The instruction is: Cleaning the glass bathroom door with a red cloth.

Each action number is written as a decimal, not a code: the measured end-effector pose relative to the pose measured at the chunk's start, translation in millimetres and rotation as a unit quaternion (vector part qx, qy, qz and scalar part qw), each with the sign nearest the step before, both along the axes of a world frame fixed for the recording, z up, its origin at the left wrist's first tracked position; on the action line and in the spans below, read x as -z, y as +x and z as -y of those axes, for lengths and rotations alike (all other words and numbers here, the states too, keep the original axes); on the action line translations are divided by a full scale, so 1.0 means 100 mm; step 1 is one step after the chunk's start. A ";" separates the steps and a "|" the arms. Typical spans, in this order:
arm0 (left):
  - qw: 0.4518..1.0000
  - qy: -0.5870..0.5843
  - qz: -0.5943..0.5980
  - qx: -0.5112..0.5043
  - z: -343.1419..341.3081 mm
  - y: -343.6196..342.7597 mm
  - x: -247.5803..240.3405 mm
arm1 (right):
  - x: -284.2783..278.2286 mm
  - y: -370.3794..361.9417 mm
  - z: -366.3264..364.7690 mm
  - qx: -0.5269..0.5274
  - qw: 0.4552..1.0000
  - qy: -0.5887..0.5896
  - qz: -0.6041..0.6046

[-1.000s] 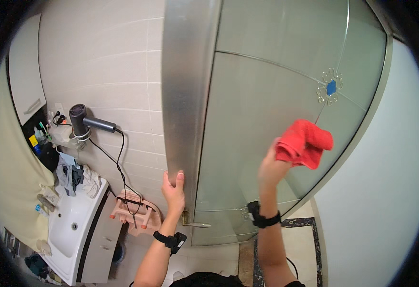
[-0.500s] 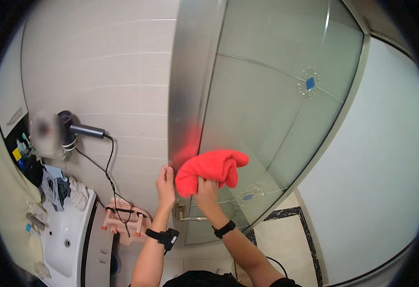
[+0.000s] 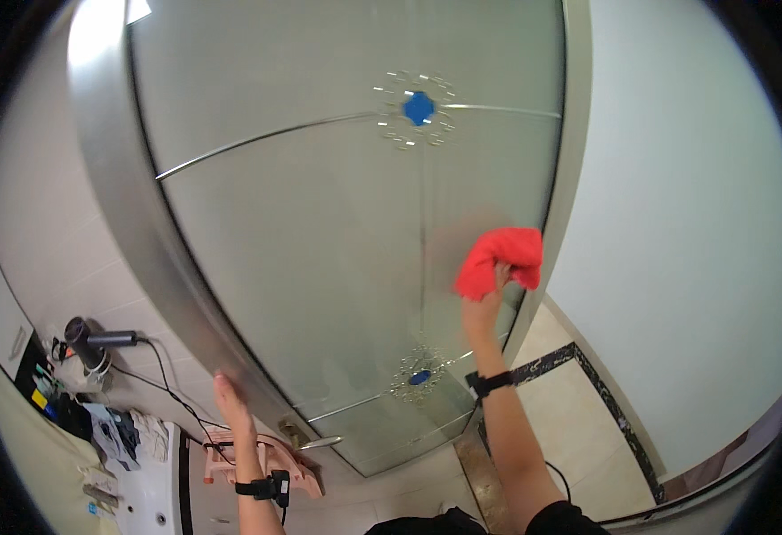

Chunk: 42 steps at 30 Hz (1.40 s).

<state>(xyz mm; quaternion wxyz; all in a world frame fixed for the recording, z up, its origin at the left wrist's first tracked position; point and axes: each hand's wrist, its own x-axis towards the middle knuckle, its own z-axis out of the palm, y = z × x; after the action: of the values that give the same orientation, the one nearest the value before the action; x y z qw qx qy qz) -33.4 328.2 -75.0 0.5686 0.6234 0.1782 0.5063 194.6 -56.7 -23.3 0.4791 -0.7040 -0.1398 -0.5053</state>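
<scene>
A bunched red cloth is in my right hand, held up against or just before the right side of a frosted glass door. Its folds hide part of my fingers. My left hand is at the outer edge of the door's silver metal frame, up-left of the lever handle. The fingers there look stretched out, and the hand seems to touch the frame. Blue gem-like ornaments with clear petals decorate the glass.
A hair dryer hangs on the tiled wall at left, its cord dangling. Below are a pink folded plastic item and a white sink with cloths on its rim. A white panel stands at right, beside dark-bordered floor tile.
The red cloth has gone from near the door's handle-side frame to the right side of the glass. My hands are now far apart. The door appears more face-on, filling more of the view.
</scene>
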 end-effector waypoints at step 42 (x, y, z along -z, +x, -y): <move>0.959 -0.126 0.066 0.245 0.16 -0.38 -0.16 | -0.99 -2.53 -2.70 -0.274 0.950 -0.134 0.067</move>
<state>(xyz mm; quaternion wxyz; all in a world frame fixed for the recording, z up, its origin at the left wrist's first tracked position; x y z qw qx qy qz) -71.0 312.1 -58.6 0.7596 0.5366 0.0447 0.3649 -58.7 213.1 76.0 0.4895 -0.6610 -0.4254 -0.3774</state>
